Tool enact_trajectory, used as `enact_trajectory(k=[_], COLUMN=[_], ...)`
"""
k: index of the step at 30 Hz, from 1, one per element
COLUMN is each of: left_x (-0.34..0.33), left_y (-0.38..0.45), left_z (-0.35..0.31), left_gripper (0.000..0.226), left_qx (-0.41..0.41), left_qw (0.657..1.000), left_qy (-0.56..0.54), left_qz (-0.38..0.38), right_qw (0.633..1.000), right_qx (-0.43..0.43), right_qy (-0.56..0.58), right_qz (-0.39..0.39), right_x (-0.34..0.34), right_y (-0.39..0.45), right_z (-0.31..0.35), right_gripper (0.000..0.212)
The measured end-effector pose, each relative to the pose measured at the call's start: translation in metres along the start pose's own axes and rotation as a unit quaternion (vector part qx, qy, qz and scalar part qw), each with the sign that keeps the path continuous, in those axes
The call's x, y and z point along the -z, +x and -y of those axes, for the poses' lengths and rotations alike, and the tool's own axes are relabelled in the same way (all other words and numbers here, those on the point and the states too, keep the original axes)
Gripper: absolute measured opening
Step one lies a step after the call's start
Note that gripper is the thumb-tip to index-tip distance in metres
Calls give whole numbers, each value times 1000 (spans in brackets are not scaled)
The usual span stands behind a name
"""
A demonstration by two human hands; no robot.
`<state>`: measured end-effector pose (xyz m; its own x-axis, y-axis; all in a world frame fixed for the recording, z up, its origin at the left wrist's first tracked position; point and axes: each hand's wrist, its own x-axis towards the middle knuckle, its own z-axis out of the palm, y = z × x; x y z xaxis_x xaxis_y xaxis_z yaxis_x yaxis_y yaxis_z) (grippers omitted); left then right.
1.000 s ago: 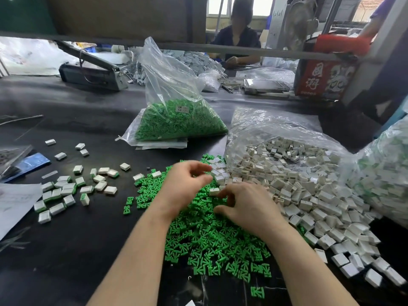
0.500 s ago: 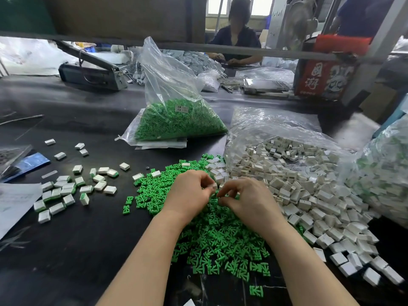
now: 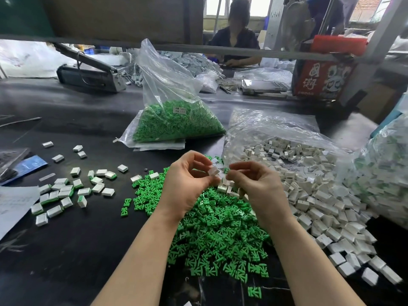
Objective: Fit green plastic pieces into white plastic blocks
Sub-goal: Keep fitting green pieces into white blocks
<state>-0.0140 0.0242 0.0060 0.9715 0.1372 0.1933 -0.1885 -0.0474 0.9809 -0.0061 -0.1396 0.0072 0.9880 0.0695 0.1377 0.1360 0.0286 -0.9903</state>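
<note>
Above the middle of a dark table [image 3: 66,250], a small white block [image 3: 213,171] is pinched at the fingertips of the left hand [image 3: 187,184], its fingers curled around it. Just beside it, the right hand [image 3: 256,186] has its fingers curled with thumb and forefinger tips drawn together close to the block (whether they hold a green piece cannot be told, as the fingers hide it). Both hands are raised above a loose heap of green pieces [image 3: 216,235] spread on the table beneath the wrists and forearms. Touching the right edge of that heap lies a much larger spill of white blocks [image 3: 320,206], pouring out of an opened clear bag [image 3: 276,127]. Further right, at the picture's edge, another clear bag [image 3: 386,173] holds mixed white and green parts. To the left, well apart from the hands, a scattered group of assembled blocks [image 3: 61,195] lies on the table, many showing a green edge. Behind the hands, a clear bag of green pieces [image 3: 176,120] stands with its top open and a small label on its front. A grey machine with a lever [image 3: 88,76] sits at the far left of the table. Across the table, another person [image 3: 236,36] sits working, beside a red box with printed characters [image 3: 320,78].
</note>
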Motion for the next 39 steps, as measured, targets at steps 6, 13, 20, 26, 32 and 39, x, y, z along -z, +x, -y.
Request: enact_trajectory(k=[6,13,20,26,32,39], left_x=[1,-5,-9,-10,-7,-9], left_y=[-1,-5,-6,-6,-5,-4], left_z=[-4,-6,-5,-4,-4,-8], left_gripper=[30,28,32,21,23,25], left_qx=[-36,-16,-5,12,88,133], left_qw=[998,996,995,994,981,960], left_qy=[-45,-69,-88,-101,-170,-244], left_qz=[23,50,56,37,23,39], right_qw=[994,996,997,991,974,975], right_qx=[-18,9,25,-19,-80,-80], right_qy=[106,83,70,133,207,208], right_qz=[23,31,17,7,52,3], right_x=[1,-2,-2,0,3,2], right_y=[-1,-3,-3,-2,-1,1], right_z=[7,7,8,7,7,4], right_gripper=[26,14,9,11,23,19])
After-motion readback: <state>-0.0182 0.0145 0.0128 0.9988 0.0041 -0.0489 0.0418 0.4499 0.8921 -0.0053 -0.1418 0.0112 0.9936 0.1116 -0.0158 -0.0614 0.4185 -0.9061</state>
